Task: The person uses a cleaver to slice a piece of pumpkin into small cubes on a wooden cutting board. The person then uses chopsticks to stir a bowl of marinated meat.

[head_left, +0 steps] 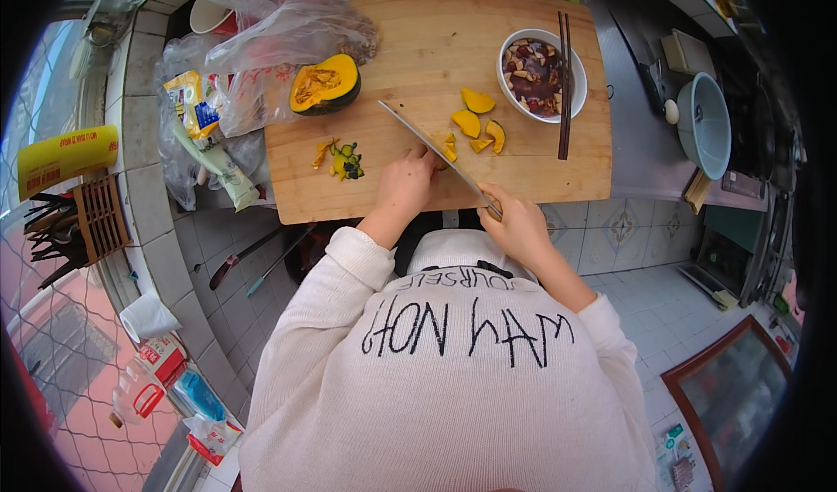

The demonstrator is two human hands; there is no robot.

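Several yellow pumpkin chunks (477,101) lie cut; one green-skinned half (324,86) remains; right fingers (493,197) clasp steel knife (462,176); left fingers' (427,158) hold unclear.

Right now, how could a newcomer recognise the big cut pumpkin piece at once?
On the wooden cutting board, look left, beside the clear plastic bag. The big pumpkin piece lies there, green-rinded; its size and orange hollow distinguish it from the small pumpkin slices.
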